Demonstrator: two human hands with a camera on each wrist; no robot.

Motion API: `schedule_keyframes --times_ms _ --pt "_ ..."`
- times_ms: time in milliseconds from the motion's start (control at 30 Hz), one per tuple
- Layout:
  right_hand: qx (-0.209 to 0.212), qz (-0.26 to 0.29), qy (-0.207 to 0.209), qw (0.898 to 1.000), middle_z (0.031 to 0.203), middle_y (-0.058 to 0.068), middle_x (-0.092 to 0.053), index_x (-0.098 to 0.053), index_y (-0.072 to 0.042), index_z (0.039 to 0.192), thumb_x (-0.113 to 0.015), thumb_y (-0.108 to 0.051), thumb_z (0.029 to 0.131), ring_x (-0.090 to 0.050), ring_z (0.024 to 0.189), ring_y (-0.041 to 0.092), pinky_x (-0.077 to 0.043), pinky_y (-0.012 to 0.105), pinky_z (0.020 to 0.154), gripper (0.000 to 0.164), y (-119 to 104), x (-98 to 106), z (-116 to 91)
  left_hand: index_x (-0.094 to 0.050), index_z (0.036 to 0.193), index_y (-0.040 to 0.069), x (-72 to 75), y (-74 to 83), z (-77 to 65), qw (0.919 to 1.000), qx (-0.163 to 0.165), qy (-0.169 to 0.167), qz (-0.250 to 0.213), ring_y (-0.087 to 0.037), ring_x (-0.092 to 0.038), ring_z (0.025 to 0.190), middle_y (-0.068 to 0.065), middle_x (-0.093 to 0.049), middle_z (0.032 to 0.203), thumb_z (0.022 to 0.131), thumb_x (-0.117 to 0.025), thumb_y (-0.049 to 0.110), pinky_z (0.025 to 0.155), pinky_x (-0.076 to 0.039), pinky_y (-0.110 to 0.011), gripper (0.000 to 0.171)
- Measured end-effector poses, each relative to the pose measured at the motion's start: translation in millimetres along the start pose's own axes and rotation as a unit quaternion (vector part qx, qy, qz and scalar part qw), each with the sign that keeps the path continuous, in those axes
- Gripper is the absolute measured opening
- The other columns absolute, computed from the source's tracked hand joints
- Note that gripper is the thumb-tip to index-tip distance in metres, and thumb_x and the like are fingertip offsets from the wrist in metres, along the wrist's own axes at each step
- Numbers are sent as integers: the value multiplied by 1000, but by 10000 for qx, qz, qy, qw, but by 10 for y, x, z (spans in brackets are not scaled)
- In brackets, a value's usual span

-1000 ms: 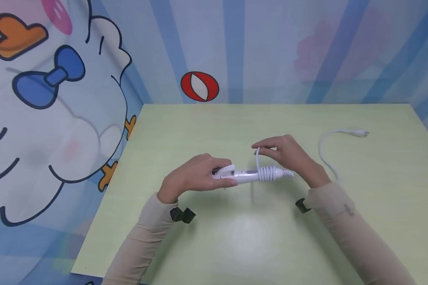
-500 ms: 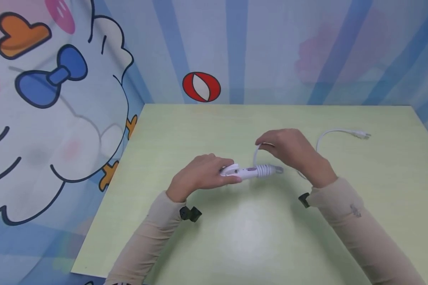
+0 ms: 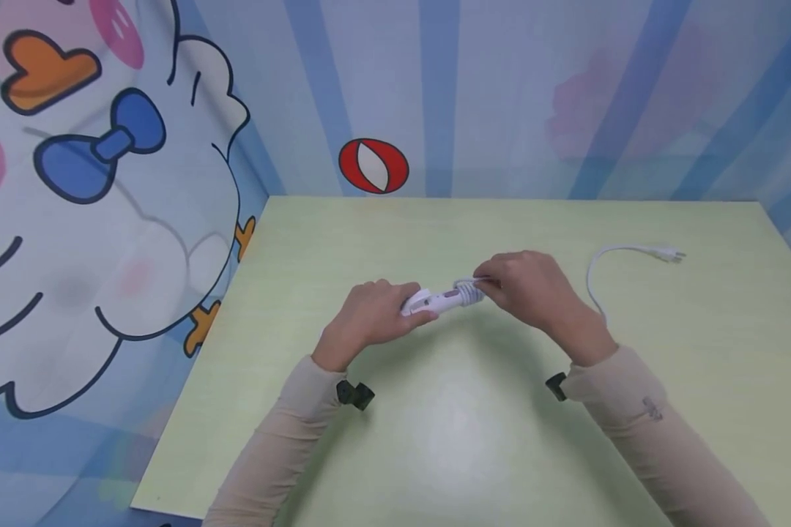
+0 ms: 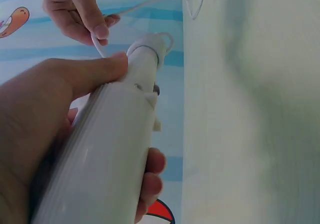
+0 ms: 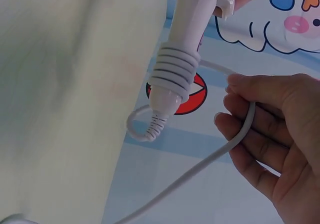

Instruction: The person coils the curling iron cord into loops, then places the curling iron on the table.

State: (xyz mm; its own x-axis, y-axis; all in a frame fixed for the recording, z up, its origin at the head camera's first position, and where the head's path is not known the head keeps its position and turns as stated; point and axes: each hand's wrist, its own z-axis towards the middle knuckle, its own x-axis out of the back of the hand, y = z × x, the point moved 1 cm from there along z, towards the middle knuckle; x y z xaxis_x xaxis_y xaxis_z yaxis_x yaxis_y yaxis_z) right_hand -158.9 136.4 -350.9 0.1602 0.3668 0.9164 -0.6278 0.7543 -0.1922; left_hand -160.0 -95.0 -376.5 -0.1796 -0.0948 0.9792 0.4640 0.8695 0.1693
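My left hand (image 3: 371, 315) grips a white curling iron (image 3: 444, 301) by its body, above the table. The thumb lies along it in the left wrist view, with fingertips (image 4: 152, 184) curled round the far side. Several turns of its white cord (image 5: 175, 70) are wound round the handle end in the right wrist view. Just right of that end, my right hand (image 3: 530, 289) pinches the loose cord between thumb and forefinger. From there the cord runs across the curled fingers and down. In the head view the right fingers hide the handle's tip.
The cord's far end lies on the pale green table (image 3: 435, 439), with its plug (image 3: 667, 254) toward the right back. Patterned walls (image 3: 501, 95) stand behind and at the left. A dark wrist camera (image 3: 354, 395) sits below the left cuff.
The curling iron has tilted, its handle end rising toward the back. My right hand has carried the cord up and over, and is now close beside the wound turns.
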Motion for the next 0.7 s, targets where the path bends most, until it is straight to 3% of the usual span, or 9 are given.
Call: schedule_keyframes --times_ms 233,400,533,700 --pt "-677 589 -426 9951 72 -2 -66 -70 -11 96 -64 -24 86 -48 50 6 -38 28 49 17 -59 -86 -42 -51 96 23 -19 -75 34 9979 337 541 93 -13 -47 50 2 -50 62 85 -45 64 44 -34 -27 43" --pt "-794 1317 -646 9860 77 -3 -68 -68 -10 104 -60 -22 89 -55 57 5 -42 28 54 21 -56 -187 -111 -51 96 21 16 -83 23 9947 616 819 -87 -15 -48 52 1 -50 63 84 -48 62 45 -35 -27 43" --pt "-844 2082 -795 9712 84 -2 -70 -67 -9 107 -58 -20 91 -64 72 8 -48 31 63 21 -5 -285 -164 -52 96 20 43 -88 -3 9926 706 953 -264 -15 -48 52 1 -50 63 84 -49 62 46 -35 -28 44" --pt "-999 2935 -904 9464 87 -2 -70 -68 -10 106 -57 -23 92 -66 85 12 -50 39 78 22 135 -459 -209 -53 100 20 44 -89 -33 9909 600 1015 -651 -13 -49 53 2 -51 65 84 -48 62 47 -36 -27 45"
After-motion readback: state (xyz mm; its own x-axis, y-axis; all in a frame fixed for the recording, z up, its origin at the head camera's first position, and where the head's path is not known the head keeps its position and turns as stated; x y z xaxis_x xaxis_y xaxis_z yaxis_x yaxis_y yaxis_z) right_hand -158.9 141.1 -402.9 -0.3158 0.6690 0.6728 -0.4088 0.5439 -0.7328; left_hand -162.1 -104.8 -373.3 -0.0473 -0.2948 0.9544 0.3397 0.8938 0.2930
